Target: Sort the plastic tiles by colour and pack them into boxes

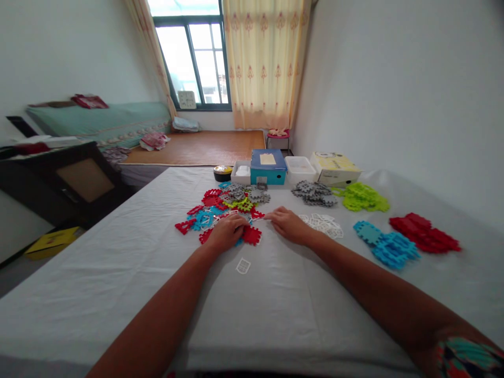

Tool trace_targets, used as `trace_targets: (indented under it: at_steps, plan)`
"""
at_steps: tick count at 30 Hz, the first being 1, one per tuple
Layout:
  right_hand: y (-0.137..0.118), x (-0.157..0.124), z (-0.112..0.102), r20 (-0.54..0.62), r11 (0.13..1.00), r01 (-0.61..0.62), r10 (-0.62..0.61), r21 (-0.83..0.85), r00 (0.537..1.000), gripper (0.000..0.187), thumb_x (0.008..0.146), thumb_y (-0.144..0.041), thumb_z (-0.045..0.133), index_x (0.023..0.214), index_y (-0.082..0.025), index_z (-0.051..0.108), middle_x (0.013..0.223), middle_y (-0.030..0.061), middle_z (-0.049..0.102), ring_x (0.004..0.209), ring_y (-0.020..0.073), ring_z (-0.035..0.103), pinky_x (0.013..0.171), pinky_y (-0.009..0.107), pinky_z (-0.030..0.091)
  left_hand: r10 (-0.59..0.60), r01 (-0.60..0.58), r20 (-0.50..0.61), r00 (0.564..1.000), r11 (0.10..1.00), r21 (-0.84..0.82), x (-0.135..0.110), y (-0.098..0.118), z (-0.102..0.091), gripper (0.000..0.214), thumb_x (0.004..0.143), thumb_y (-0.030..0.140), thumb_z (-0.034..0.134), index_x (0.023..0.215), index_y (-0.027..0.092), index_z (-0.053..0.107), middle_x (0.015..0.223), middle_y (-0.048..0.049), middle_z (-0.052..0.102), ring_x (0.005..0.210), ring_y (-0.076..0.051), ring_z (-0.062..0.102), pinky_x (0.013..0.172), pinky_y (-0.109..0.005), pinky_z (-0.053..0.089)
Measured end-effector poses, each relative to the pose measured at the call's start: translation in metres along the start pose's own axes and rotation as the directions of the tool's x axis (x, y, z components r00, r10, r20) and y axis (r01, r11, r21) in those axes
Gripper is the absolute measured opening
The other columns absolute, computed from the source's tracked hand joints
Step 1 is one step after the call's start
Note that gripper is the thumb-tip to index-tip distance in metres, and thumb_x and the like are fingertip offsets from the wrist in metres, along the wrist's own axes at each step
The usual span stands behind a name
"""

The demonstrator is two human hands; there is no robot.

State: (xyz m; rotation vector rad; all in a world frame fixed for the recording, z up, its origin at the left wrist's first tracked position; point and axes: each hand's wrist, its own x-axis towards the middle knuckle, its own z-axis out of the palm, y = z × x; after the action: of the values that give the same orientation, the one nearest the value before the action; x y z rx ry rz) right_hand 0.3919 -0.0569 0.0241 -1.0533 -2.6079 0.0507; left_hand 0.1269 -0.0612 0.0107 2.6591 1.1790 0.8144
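Note:
A mixed heap of red, blue, grey and green interlocking plastic tiles [226,207] lies on the white-covered table [118,273]. My left hand [227,231] rests knuckles up on the heap's near edge, fingers curled over a red tile [252,235]. What it grips, if anything, is hidden. My right hand [286,222] lies just right of the heap, fingers curled and pointing left, tips touching a small white piece. A single white tile [243,265] lies on the cloth just in front of my hands.
Sorted tile piles lie to the right: white [325,223], grey [314,193], lime green [362,197], blue [388,243], red [423,232]. At the table's far edge stand a blue box [268,167], white containers [300,169], a yellow box [334,168]. A bed is beyond.

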Motion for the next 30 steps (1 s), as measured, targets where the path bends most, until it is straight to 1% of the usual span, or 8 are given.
trace_targets:
  at_steps: [2,6,9,14,18,22,26,30]
  plan:
    - [-0.01,0.006,0.013,0.027,1.0,0.015,-0.016,0.004,1.0,0.043,0.091,-0.013,0.042,0.132,-0.019,0.052,0.127,0.0081,0.061,0.116,0.0214,0.049,0.096,0.037,0.041,-0.006,0.006,0.002,1.0,1.0,0.003,0.0,0.0,-0.001,0.029,0.084,0.012,0.047,0.096,0.022,0.071,0.1,-0.003,0.07,0.093,-0.017,0.063,0.087,-0.03,0.048]
    - [-0.01,0.009,0.024,0.051,0.99,-0.134,0.136,-0.03,0.989,0.053,0.087,-0.009,0.042,0.14,-0.012,0.043,0.135,0.0128,0.055,0.12,0.0237,0.046,0.098,0.039,0.041,-0.007,0.007,0.004,1.0,1.0,-0.001,-0.001,0.0,-0.001,0.028,0.084,0.012,0.047,0.096,0.022,0.071,0.101,-0.0032,0.07,0.094,-0.018,0.063,0.087,-0.031,0.048]
    - [-0.008,0.01,0.025,0.05,0.979,-0.2,0.202,-0.03,0.978,0.05,0.092,-0.019,0.043,0.142,-0.014,0.041,0.137,0.0135,0.054,0.122,0.0253,0.045,0.098,0.041,0.041,-0.002,0.002,0.002,1.0,1.0,-0.01,0.0,-0.001,0.001,0.029,0.084,0.012,0.047,0.096,0.023,0.071,0.1,-0.0032,0.07,0.093,-0.018,0.063,0.087,-0.031,0.048]
    - [-0.015,0.015,0.024,0.045,0.998,-0.055,0.056,-0.016,0.997,0.045,0.096,-0.04,0.043,0.139,-0.024,0.046,0.143,0.0092,0.048,0.13,0.0247,0.041,0.1,0.045,0.039,0.0,0.0,-0.005,1.0,1.0,-0.014,0.001,0.0,0.002,0.029,0.085,0.013,0.047,0.096,0.022,0.072,0.1,-0.0039,0.071,0.094,-0.018,0.063,0.089,-0.032,0.048]
    - [-0.014,0.008,0.017,0.024,0.998,0.049,-0.049,0.032,0.998,0.029,0.095,-0.029,0.047,0.118,-0.02,0.062,0.129,0.0109,0.059,0.12,0.0214,0.051,0.1,0.04,0.041,-0.008,0.008,-0.004,1.0,1.0,-0.007,0.0,0.002,0.001,0.028,0.085,0.013,0.047,0.095,0.022,0.072,0.099,-0.0039,0.07,0.094,-0.018,0.063,0.088,-0.031,0.048]
    - [-0.009,-0.003,0.005,0.027,0.99,0.111,-0.114,0.082,0.993,0.022,0.095,-0.027,0.048,0.106,-0.018,0.065,0.109,0.0088,0.068,0.105,0.0187,0.058,0.096,0.035,0.043,-0.011,0.011,0.001,1.0,1.0,-0.004,-0.001,0.002,0.0,0.028,0.085,0.012,0.047,0.096,0.022,0.071,0.1,-0.0039,0.07,0.093,-0.018,0.063,0.088,-0.031,0.047]
    - [-0.008,-0.002,0.004,0.029,0.997,0.044,-0.045,0.064,0.999,0.024,0.096,-0.026,0.045,0.103,-0.017,0.066,0.105,0.0078,0.069,0.102,0.0192,0.057,0.095,0.034,0.043,-0.011,0.011,0.01,1.0,1.0,-0.002,0.0,0.003,0.0,0.028,0.086,0.013,0.047,0.095,0.022,0.072,0.1,-0.0037,0.071,0.093,-0.018,0.063,0.087,-0.031,0.047]
    - [-0.005,0.005,0.015,0.008,0.993,-0.114,0.114,-0.011,0.993,0.04,0.094,-0.029,0.049,0.131,-0.015,0.053,0.135,0.0126,0.055,0.119,0.0237,0.048,0.099,0.039,0.041,-0.006,0.006,0.007,1.0,1.0,0.012,0.0,0.003,0.0,0.028,0.086,0.013,0.046,0.095,0.022,0.071,0.1,-0.0036,0.07,0.093,-0.018,0.063,0.087,-0.031,0.047]
